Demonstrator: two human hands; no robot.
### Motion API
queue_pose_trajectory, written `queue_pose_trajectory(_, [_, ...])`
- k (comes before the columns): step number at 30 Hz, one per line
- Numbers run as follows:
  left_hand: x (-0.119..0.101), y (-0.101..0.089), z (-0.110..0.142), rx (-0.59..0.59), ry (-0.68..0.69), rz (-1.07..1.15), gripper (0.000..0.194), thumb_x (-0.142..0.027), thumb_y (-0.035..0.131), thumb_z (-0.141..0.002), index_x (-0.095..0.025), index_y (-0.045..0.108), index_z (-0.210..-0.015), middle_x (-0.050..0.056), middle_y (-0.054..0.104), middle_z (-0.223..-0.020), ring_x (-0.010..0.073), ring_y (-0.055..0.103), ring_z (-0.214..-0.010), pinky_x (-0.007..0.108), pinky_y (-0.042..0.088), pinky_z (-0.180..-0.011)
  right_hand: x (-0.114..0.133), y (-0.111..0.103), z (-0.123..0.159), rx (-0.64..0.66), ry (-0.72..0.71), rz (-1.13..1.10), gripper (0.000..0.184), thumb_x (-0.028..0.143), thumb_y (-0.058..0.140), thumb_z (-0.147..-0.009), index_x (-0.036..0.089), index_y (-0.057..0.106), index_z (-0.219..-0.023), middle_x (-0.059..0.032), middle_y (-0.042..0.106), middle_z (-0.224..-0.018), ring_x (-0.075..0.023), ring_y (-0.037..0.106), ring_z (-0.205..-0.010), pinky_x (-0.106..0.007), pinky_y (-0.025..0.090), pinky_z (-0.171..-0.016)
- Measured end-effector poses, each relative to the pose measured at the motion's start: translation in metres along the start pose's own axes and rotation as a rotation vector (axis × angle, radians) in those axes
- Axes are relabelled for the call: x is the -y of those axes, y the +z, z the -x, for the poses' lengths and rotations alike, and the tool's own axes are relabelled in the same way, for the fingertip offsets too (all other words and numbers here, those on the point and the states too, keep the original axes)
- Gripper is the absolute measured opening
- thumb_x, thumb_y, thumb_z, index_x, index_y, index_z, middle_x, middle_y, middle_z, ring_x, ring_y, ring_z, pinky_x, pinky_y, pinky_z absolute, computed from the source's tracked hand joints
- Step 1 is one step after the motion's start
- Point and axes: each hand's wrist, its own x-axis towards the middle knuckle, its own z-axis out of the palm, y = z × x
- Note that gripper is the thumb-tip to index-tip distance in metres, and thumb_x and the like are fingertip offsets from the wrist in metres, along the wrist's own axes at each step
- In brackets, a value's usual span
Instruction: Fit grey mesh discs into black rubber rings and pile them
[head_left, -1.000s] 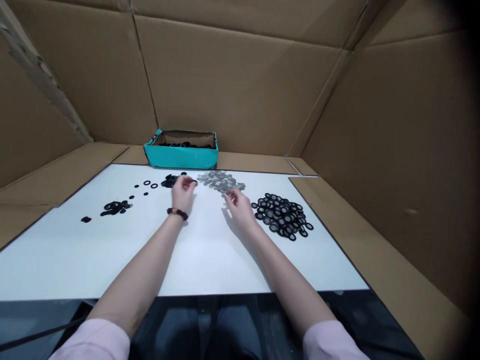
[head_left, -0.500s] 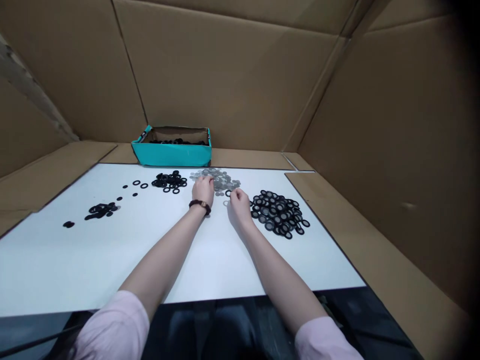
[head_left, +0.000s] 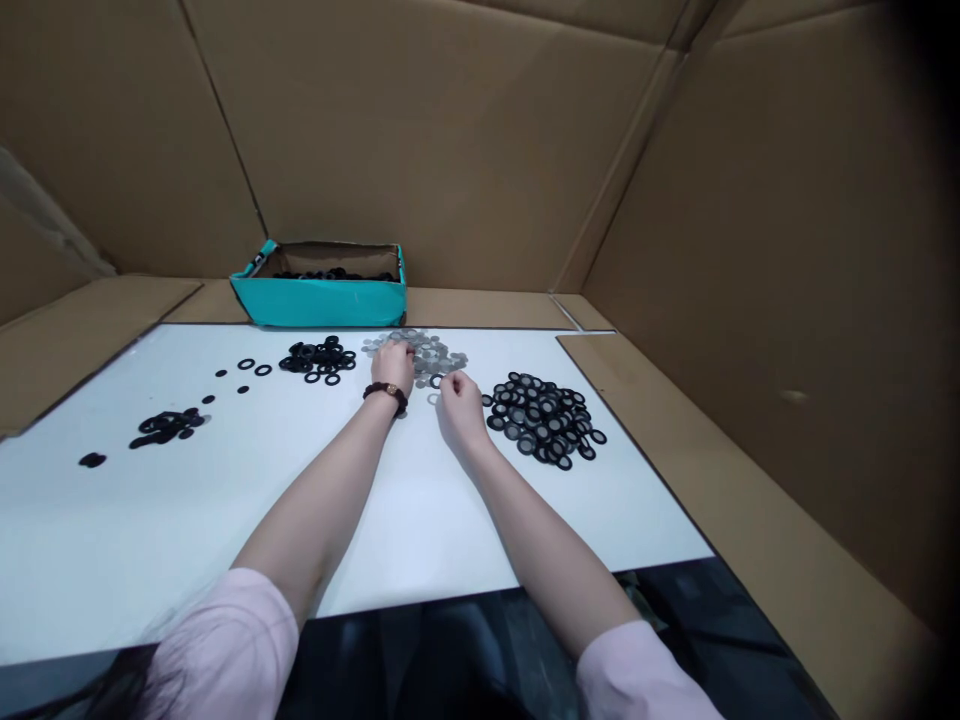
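Observation:
My left hand (head_left: 394, 366), with a dark beaded bracelet at the wrist, reaches to the edge of a pile of thin grey translucent discs (head_left: 433, 352). Its fingers are curled down, and whatever they pinch is hidden. Just to the right, my right hand (head_left: 462, 404) is closed in a pinch on a black ring (head_left: 436, 381), which sticks out on the left of the fingertips. A pale ring-shaped piece (head_left: 433, 399) lies below it on the white table. Right of this hand spreads a heap of black rings with grey centres (head_left: 547, 418).
Behind stands a turquoise box (head_left: 322, 303) with black pieces inside. Left of the discs lies a pile of black rings (head_left: 319, 358). Farther left are another black cluster (head_left: 169, 426) and small black discs (head_left: 92, 460). Cardboard walls (head_left: 450, 150) enclose the white tabletop (head_left: 300, 570).
The view has turned slightly, so everything sits farther left and most things a little higher. Both hands keep nearly the same place by the grey discs, and the black ring stays at my right fingertips.

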Motion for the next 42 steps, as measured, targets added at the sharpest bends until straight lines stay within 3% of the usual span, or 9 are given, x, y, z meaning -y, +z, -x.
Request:
queue_pose_trajectory(17, [-0.001, -0.001, -0.002, 0.002, 0.036, -0.111, 0.033, -0.018, 0.037, -0.085, -0.017, 0.069, -0.096, 0.016, 0.061, -0.103, 0.0299, 0.051, -0.103, 0.039, 0.041, -0.086, 0.003, 0.001, 0.001, -0.01, 0.032, -0.007, 0.012, 0.027, 0.043, -0.069, 0.021, 0.04, -0.059, 0.0035, 0.041, -0.055, -0.0124, 0.043, -0.058, -0.023, 0.037, -0.055])
queue_pose_trajectory(28, [-0.003, -0.006, -0.001, -0.001, 0.033, -0.031, 0.028, -0.017, 0.043, -0.082, -0.015, 0.066, -0.099, 0.015, 0.062, -0.105, 0.0282, 0.051, -0.105, 0.038, 0.039, -0.091, 0.003, 0.001, 0.0, 0.008, 0.035, -0.01, 0.011, 0.026, 0.042, -0.07, 0.021, 0.043, -0.061, 0.0025, 0.045, -0.057, -0.0119, 0.045, -0.057, -0.023, 0.038, -0.054])
queue_pose_trajectory(37, [0.002, -0.007, -0.001, -0.04, -0.041, 0.15, 0.03, -0.015, 0.042, -0.082, -0.016, 0.068, -0.098, 0.012, 0.068, -0.098, 0.0257, 0.058, -0.099, 0.036, 0.042, -0.088, 0.006, 0.0, -0.001, -0.006, 0.043, -0.029, 0.012, 0.025, 0.043, -0.069, 0.021, 0.041, -0.059, 0.0043, 0.045, -0.054, -0.0113, 0.047, -0.056, -0.023, 0.036, -0.055])
queue_pose_trajectory(42, [0.006, -0.009, 0.002, -0.083, -0.083, 0.376, 0.02, -0.016, 0.047, -0.08, -0.015, 0.066, -0.088, 0.009, 0.068, -0.09, 0.0211, 0.06, -0.088, 0.032, 0.044, -0.083, -0.002, 0.001, -0.005, -0.029, 0.023, -0.015, 0.013, 0.023, 0.045, -0.071, 0.02, 0.043, -0.059, 0.005, 0.044, -0.052, -0.0108, 0.048, -0.055, -0.022, 0.036, -0.054])
